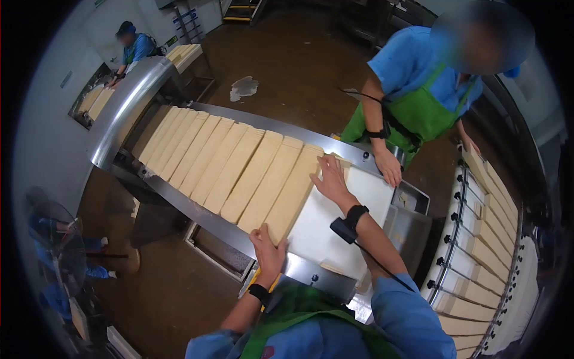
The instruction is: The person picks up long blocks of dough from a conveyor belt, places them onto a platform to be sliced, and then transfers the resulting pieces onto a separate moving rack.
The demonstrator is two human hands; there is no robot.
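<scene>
A row of long, pale, dough-like slabs (218, 158) lies side by side across a metal-edged conveyor. My left hand (269, 254) grips the near end of the closest slab (291, 194), thumb and fingers on either side of its corner. At the same slab's far end, my right hand (332, 179) has its fingers over the top and its thumb along the side. Bare white belt (326, 224) shows beside this slab, under my right forearm.
Across the conveyor, a co-worker (412, 90) rests one hand on its rail and touches slabs on the right-hand rack (478, 251) with the other. A curved metal hood (128, 110) covers the conveyor's far end. Another person (137, 48) works beyond it.
</scene>
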